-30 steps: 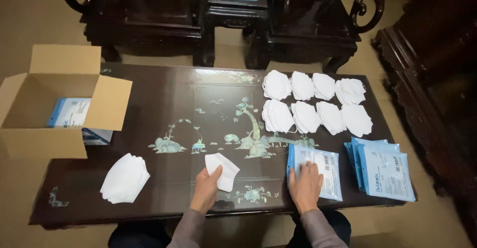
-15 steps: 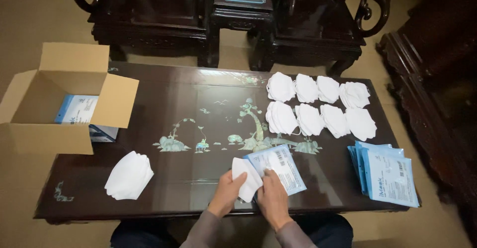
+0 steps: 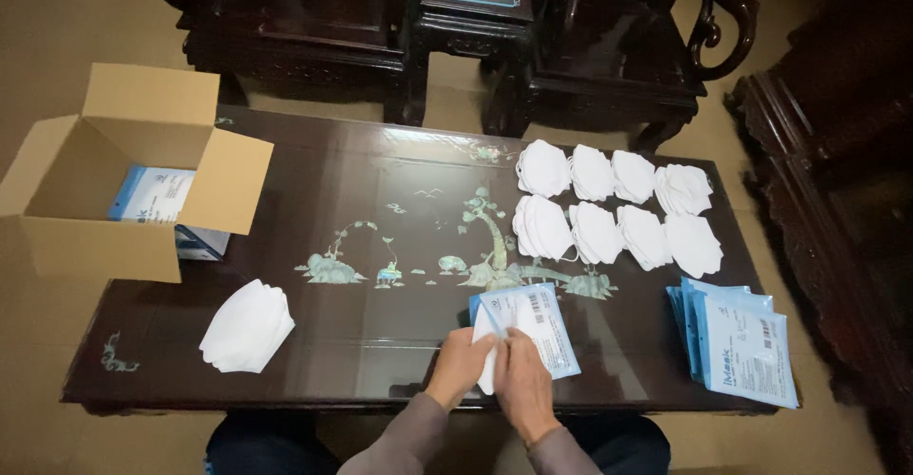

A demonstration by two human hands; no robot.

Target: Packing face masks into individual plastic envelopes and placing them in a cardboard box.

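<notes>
Dark inlaid bench (image 3: 380, 342), near edge: both hands pinch a white mask (image 3: 487, 366) at a blue pouch (image 3: 526, 328). Left hand (image 3: 463, 366), right hand (image 3: 521, 385) side by side, pouch's long axis running away; mask stack (image 3: 247, 326) left.

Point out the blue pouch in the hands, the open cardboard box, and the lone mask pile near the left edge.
blue pouch (image 3: 542, 328): head view, on its printed face.
cardboard box (image 3: 95, 247): head view, front wall.
mask pile (image 3: 247, 328): head view, top mask's middle.

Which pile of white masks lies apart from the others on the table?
The pile of masks near the table's left front corner, beside the cardboard box; the others sit grouped at the far right.
</notes>
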